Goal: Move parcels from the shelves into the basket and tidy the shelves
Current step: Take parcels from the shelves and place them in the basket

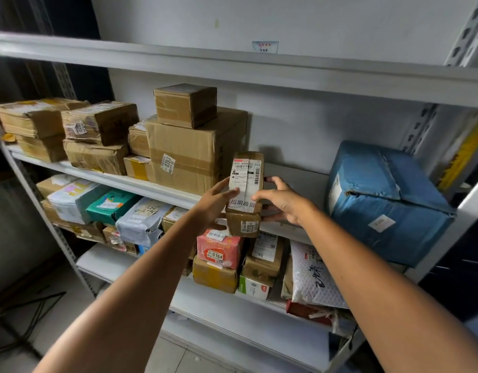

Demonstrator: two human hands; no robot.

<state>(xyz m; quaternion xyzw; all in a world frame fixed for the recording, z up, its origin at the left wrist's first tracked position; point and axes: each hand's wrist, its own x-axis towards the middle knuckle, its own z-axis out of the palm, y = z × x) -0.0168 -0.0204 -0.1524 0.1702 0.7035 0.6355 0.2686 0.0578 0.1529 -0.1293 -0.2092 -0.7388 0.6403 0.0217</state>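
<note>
Carton (189, 154) — held parcel (246, 181) — blue package (388, 203).

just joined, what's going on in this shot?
A person grips a small cardboard parcel with both hands, the left hand on its left side and the right hand on its right, at the front edge of the middle shelf. The parcel carries a white shipping label and a sticker reading 0332. A large box marked 0393 stands to its left and a blue wrapped parcel to its right. No basket is in view.
</note>
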